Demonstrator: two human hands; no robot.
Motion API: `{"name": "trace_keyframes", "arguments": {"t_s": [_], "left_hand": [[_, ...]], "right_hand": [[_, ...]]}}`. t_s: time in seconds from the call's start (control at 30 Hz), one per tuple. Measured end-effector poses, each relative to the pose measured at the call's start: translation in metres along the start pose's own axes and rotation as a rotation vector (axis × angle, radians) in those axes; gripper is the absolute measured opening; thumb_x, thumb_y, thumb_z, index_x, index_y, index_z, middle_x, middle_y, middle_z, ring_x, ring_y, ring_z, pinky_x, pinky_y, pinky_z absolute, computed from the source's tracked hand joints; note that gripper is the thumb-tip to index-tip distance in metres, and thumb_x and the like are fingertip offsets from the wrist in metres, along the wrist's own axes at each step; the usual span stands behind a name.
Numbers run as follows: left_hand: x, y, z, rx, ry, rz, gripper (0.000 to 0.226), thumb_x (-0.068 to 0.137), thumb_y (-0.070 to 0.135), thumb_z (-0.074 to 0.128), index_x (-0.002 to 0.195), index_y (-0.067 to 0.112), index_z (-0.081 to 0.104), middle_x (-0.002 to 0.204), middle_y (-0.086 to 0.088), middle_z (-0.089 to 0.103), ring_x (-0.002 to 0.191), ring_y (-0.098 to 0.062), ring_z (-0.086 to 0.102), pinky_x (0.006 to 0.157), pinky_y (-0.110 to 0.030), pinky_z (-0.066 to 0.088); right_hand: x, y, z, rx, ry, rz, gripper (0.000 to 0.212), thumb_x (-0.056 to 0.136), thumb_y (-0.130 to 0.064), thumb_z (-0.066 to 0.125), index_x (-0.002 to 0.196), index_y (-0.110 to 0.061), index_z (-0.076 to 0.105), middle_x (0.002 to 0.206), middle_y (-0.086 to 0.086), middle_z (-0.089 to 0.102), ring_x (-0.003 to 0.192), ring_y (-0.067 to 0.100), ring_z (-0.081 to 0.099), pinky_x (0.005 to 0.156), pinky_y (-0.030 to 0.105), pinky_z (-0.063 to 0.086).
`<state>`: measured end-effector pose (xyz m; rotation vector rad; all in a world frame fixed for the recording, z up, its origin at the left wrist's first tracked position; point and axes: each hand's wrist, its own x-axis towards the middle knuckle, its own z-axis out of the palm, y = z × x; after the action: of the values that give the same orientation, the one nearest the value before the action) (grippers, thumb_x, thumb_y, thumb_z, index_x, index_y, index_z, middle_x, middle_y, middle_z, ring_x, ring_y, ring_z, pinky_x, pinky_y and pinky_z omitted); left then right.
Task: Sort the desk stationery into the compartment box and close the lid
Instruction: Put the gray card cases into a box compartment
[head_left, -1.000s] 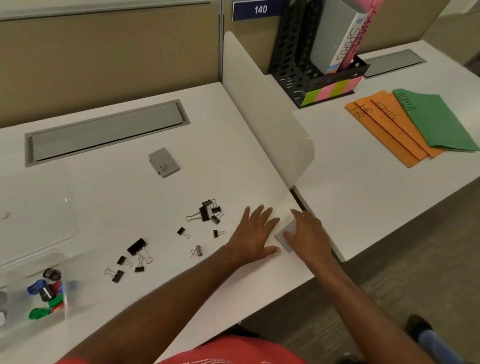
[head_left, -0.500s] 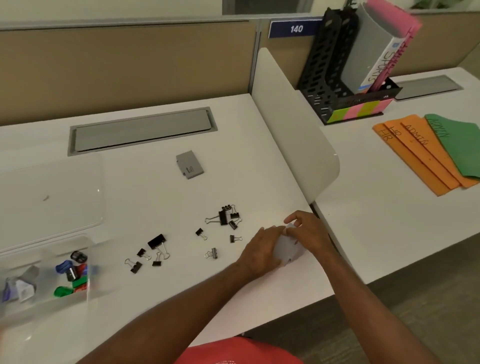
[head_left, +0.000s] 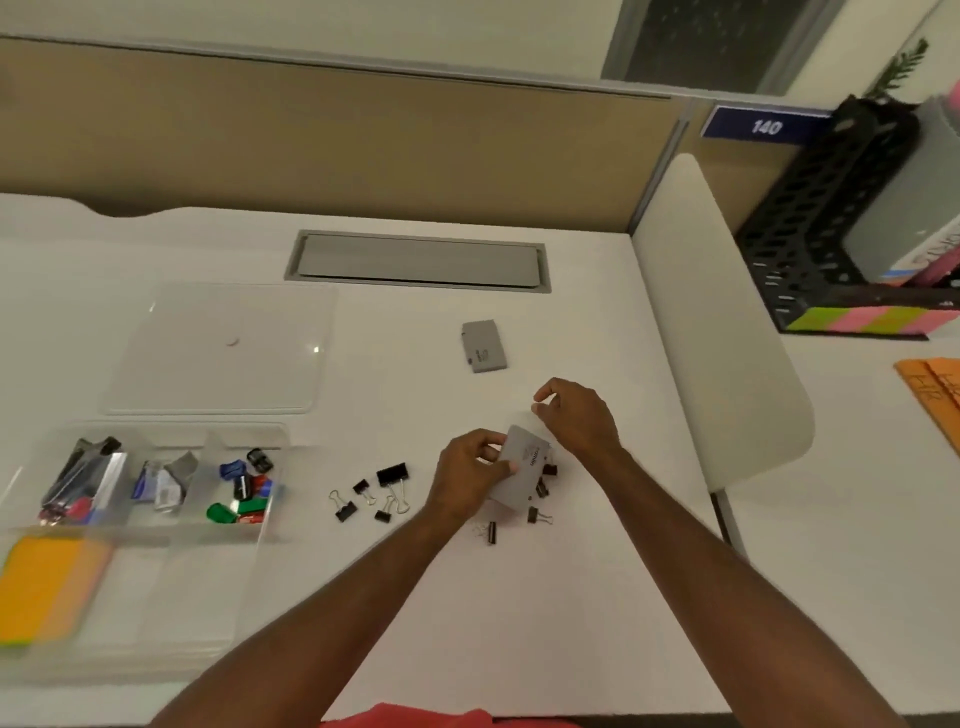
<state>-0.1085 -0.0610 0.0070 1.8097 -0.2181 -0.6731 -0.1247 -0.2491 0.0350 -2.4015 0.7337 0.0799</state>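
Observation:
My left hand (head_left: 470, 480) grips a small grey card-like box (head_left: 522, 475), held tilted above the desk. My right hand (head_left: 576, 418) hovers just right of it, fingers curled and apart, holding nothing. Several black binder clips (head_left: 382, 491) lie loose on the white desk, some half hidden under the grey box. A second grey box (head_left: 483, 345) lies farther back. The clear compartment box (head_left: 156, 535) stands at the left, holding pens, coloured sharpeners and orange sticky notes. Its clear lid (head_left: 218, 348) lies flat behind it.
A white divider panel (head_left: 722, 332) stands along the desk's right side. Beyond it are a black file rack (head_left: 821, 228) with books and orange folders (head_left: 930, 384). A grey cable hatch (head_left: 418, 262) sits at the back of the desk.
The grey box was lifted off the desk edge with both hands and carried left over the binder clips; my right hand has let go of it. The view swung left.

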Motion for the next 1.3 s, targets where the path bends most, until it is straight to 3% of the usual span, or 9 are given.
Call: {"name": "trace_keyframes", "arguments": {"t_s": [0.23, 0.43, 0.57, 0.67, 0.8, 0.9, 1.03, 1.2, 1.3], "left_hand": [[0.007, 0.007, -0.049, -0.177, 0.203, -0.057, 0.022, 0.084, 0.012, 0.077, 0.104, 0.011, 0.066, 0.085, -0.011, 0.070, 0.086, -0.030, 0.073, 0.070, -0.052, 0.061], [0.010, 0.002, -0.068, -0.201, 0.293, -0.070, 0.017, 0.088, 0.022, 0.075, 0.099, 0.012, 0.066, 0.083, -0.005, 0.073, 0.086, -0.021, 0.074, 0.063, -0.050, 0.062], [0.010, -0.002, -0.074, -0.238, 0.317, -0.097, 0.014, 0.089, 0.019, 0.073, 0.096, 0.010, 0.065, 0.088, -0.010, 0.074, 0.086, -0.023, 0.074, 0.056, -0.043, 0.062], [0.007, -0.003, -0.078, -0.244, 0.340, -0.103, 0.013, 0.090, 0.017, 0.071, 0.096, 0.009, 0.064, 0.089, -0.011, 0.074, 0.083, -0.024, 0.074, 0.051, -0.032, 0.057], [0.005, -0.003, -0.086, -0.259, 0.335, -0.125, 0.014, 0.091, 0.017, 0.070, 0.099, 0.007, 0.063, 0.090, -0.011, 0.075, 0.082, -0.024, 0.075, 0.061, -0.044, 0.062], [0.000, -0.003, -0.093, -0.308, 0.329, -0.134, 0.008, 0.091, 0.016, 0.070, 0.094, 0.012, 0.065, 0.087, -0.006, 0.077, 0.078, -0.021, 0.075, 0.058, -0.039, 0.061], [-0.011, -0.003, -0.113, -0.361, 0.358, -0.151, 0.009, 0.091, 0.016, 0.070, 0.097, 0.012, 0.066, 0.090, -0.005, 0.077, 0.080, -0.020, 0.075, 0.054, -0.032, 0.059], [-0.033, -0.007, -0.151, -0.377, 0.359, -0.131, 0.009, 0.092, 0.016, 0.068, 0.099, 0.012, 0.066, 0.091, -0.004, 0.077, 0.079, -0.019, 0.075, 0.056, -0.030, 0.058], [-0.047, -0.013, -0.182, -0.260, 0.400, -0.070, 0.005, 0.092, 0.014, 0.068, 0.095, 0.010, 0.065, 0.087, 0.003, 0.077, 0.079, -0.011, 0.074, 0.059, -0.025, 0.059]], "right_hand": [[0.068, -0.043, 0.033, -0.184, 0.092, -0.088, 0.037, 0.097, -0.038, 0.053, 0.129, -0.019, 0.054, 0.122, 0.009, 0.060, 0.112, 0.029, 0.058, 0.088, 0.041, 0.051], [0.103, -0.074, 0.048, -0.303, 0.022, -0.117, 0.049, 0.096, -0.039, 0.049, 0.141, -0.020, 0.043, 0.124, 0.014, 0.054, 0.116, 0.034, 0.051, 0.088, 0.045, 0.048], [0.103, -0.071, 0.055, -0.396, 0.020, -0.164, 0.047, 0.093, -0.037, 0.056, 0.139, -0.026, 0.048, 0.123, 0.014, 0.049, 0.115, 0.033, 0.048, 0.088, 0.042, 0.049], [0.096, -0.067, 0.059, -0.324, 0.000, -0.133, 0.052, 0.091, -0.032, 0.062, 0.140, -0.023, 0.047, 0.126, 0.015, 0.049, 0.117, 0.033, 0.048, 0.090, 0.043, 0.049], [0.079, -0.062, 0.051, -0.042, -0.123, 0.064, 0.079, 0.074, -0.023, 0.083, 0.140, -0.018, 0.040, 0.126, 0.015, 0.055, 0.116, 0.034, 0.056, 0.094, 0.046, 0.052], [0.055, -0.061, 0.048, 0.064, -0.072, 0.023, 0.057, 0.079, -0.011, 0.074, 0.131, -0.016, 0.051, 0.122, 0.011, 0.065, 0.105, 0.031, 0.064, 0.086, 0.044, 0.057], [0.015, -0.069, 0.049, 0.334, -0.009, -0.025, 0.024, 0.085, -0.019, 0.064, 0.109, -0.024, 0.063, 0.096, -0.002, 0.071, 0.083, 0.020, 0.067, 0.064, 0.031, 0.053], [-0.020, -0.088, 0.057, 0.636, -0.082, 0.116, 0.010, 0.083, -0.017, 0.070, 0.091, -0.020, 0.065, 0.085, 0.002, 0.075, 0.084, 0.022, 0.073, 0.072, 0.044, 0.059], [-0.037, -0.107, 0.068, 0.735, -0.097, 0.150, 0.011, 0.083, -0.013, 0.070, 0.093, -0.017, 0.067, 0.088, 0.002, 0.076, 0.085, 0.020, 0.073, 0.066, 0.037, 0.059]]}}
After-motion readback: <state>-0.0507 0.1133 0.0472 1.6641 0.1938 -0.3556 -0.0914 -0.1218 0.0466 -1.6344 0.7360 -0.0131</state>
